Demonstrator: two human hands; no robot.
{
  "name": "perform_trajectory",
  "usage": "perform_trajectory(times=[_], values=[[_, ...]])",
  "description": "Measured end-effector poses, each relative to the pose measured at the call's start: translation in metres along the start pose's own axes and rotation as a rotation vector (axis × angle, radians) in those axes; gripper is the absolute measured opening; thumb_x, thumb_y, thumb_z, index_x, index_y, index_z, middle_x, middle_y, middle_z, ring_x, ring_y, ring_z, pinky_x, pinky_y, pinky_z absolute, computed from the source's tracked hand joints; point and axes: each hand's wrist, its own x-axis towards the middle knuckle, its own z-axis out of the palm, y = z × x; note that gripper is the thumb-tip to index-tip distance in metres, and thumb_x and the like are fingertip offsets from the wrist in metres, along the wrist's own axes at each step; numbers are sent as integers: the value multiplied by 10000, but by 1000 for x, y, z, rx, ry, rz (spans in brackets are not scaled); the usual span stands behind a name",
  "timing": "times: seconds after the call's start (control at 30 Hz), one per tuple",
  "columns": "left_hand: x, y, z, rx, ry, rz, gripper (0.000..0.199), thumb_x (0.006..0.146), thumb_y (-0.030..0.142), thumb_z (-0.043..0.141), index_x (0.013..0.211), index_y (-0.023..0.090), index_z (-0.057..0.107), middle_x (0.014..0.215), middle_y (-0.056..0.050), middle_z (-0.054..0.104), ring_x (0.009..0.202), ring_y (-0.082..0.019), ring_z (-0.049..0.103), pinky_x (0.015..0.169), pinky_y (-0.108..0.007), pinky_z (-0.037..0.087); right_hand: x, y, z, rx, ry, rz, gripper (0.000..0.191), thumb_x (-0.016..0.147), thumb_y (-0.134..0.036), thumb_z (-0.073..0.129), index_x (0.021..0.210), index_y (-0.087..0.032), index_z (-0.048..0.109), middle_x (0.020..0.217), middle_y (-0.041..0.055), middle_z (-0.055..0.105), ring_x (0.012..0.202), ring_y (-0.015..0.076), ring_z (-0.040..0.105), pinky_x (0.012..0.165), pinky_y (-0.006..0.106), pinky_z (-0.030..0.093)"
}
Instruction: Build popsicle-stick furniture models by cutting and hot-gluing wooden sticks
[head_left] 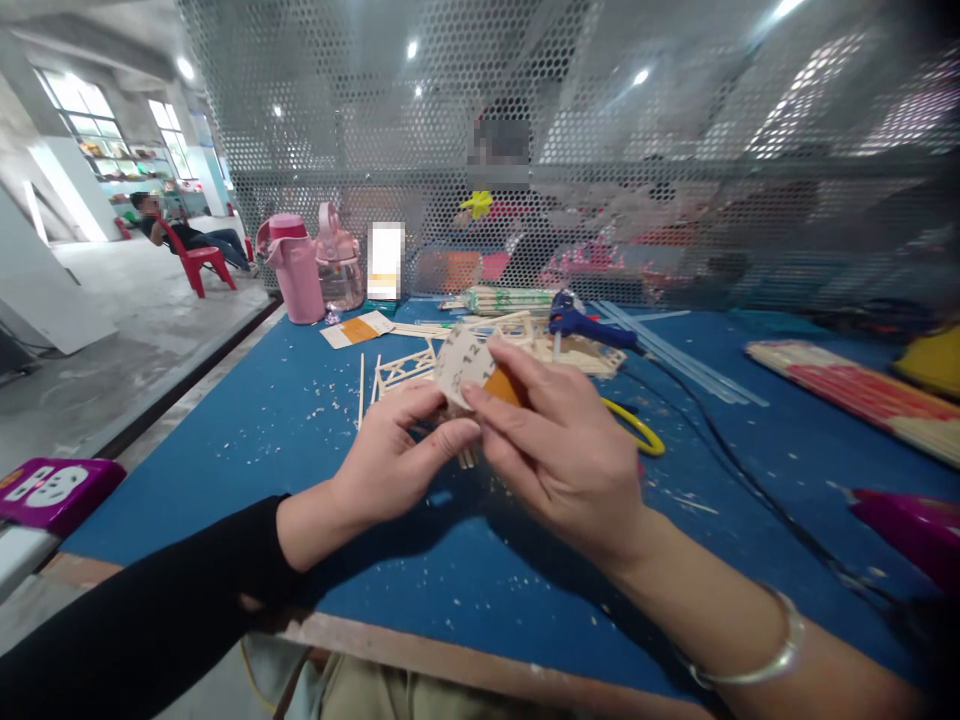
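Note:
A folded piece of sandpaper (459, 368), pale with printed numbers on its back and orange on its grit side, is pinched in my right hand (574, 440). My left hand (390, 455) is closed right against it, thumb and fingers together. Short ends of thin wooden sticks (468, 458) poke out below the left thumb; most of that piece is hidden by the fingers. Behind my hands, a lattice frame of wooden sticks (405, 368) lies on the blue tabletop (300, 440).
At the back stand a pink flask (296, 275), a clear bottle (341, 270) and a lit phone (385, 262). A blue glue gun (592, 325) trails a black cable rightward. Glue sticks (682, 355), a packet of sticks (855, 395) and a purple tool (911, 530) lie right. A perforated screen (375, 130) rises behind.

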Motion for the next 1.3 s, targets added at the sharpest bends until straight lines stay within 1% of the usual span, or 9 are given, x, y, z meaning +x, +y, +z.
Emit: perform_trajectory(times=[0.2,0.33,0.5,0.67,0.8,0.93,1.07,1.2,1.3], values=[[1,0,0,-11,-2,1,175,883,331,564,865,181,652,865,-46,696,812,-179,602,764,-316,480,-1,0,1,8,5,14,325,846,-146,568,1152,-186,669,1274,171,612,1115,274,606,862,462,527],[0,-1,0,28,14,-17,210,880,343,564,780,172,631,768,-30,659,733,-163,570,707,-297,465,-2,1,1,11,-17,-3,301,846,-155,570,1128,-152,676,1267,202,607,1103,285,607,855,468,528],[0,-1,0,-8,6,16,175,879,317,574,808,171,637,812,-35,677,780,-164,590,739,-295,471,-1,2,1,16,-12,-35,288,838,-146,578,1107,-147,681,1250,205,616,1097,279,610,850,456,531],[1,-1,0,19,3,-6,211,880,329,567,754,170,625,779,-35,670,747,-167,582,707,-297,470,-1,2,1,13,-14,-7,303,847,-163,564,1127,-163,678,1263,194,614,1106,283,609,855,474,526],[2,0,-1,5,-16,27,172,888,318,562,840,175,645,822,-35,683,784,-169,592,742,-300,472,-1,1,1,10,10,39,301,845,-148,564,1119,-177,684,1250,180,627,1098,272,620,865,466,523],[2,0,-1,20,4,16,201,883,326,572,783,164,637,770,-30,664,742,-162,579,697,-287,462,-1,0,1,12,-7,16,289,853,-155,554,1110,-155,688,1252,197,622,1097,279,618,851,464,531],[2,0,-1,-3,-10,27,175,887,318,563,852,170,648,834,-38,688,782,-168,595,724,-297,473,0,1,1,8,7,21,283,849,-152,561,1101,-144,691,1250,205,621,1101,277,618,854,455,530],[2,0,-1,5,1,17,196,885,339,565,819,174,647,802,-35,682,765,-168,591,723,-304,477,1,0,1,13,-5,27,290,849,-154,560,1108,-176,690,1252,175,628,1091,265,625,856,448,531],[2,0,-1,-4,-3,22,191,885,334,566,833,172,653,810,-37,685,771,-169,592,736,-309,477,1,0,1,8,1,27,282,848,-143,558,1095,-154,693,1246,190,627,1094,270,622,856,448,531]])
